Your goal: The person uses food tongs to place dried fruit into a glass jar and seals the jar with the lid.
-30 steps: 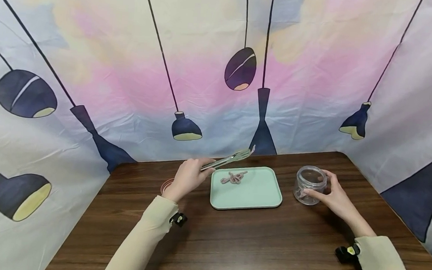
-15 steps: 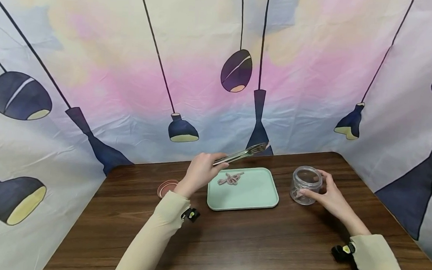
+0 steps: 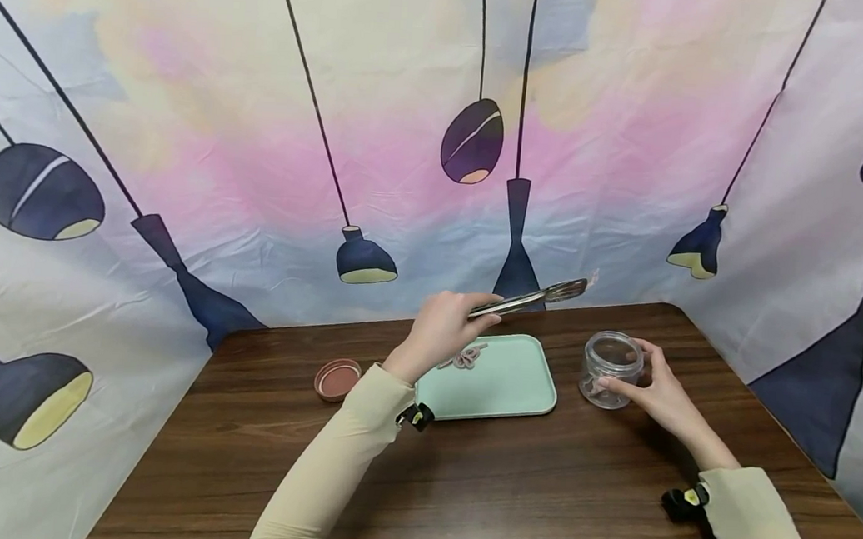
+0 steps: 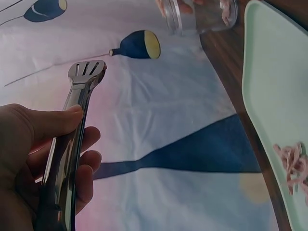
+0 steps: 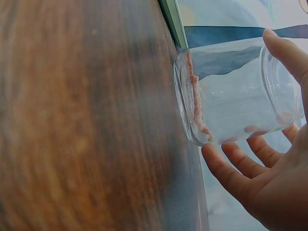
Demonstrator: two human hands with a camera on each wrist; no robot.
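Observation:
My left hand [image 3: 442, 333] grips slotted metal tongs [image 3: 529, 300], held up over the far side of the pale green tray [image 3: 506, 387]. At the tongs' tips hangs a small pinkish strip [image 3: 594, 278], seen in the head view; the left wrist view shows the jaws pressed together. On the tray lies a tangle of pinkish-brown strips [image 3: 468, 356], partly hidden by the left hand. To the right, my right hand [image 3: 659, 394] holds a clear jar [image 3: 611, 361] upright on the table, thumb and fingers around its side. One reddish strip [image 5: 196, 98] lies along the jar's bottom.
A reddish round lid [image 3: 337, 378] lies left of the tray, near the left forearm. The brown wooden table [image 3: 506, 492] ends at the back against a hanging cloth [image 3: 422, 194] printed with lamps. The jar's mouth is uncovered.
My left hand has moved right and slightly up with the tongs, from the tray's left edge toward the jar. The lid has come into full view. The right hand stays on the jar.

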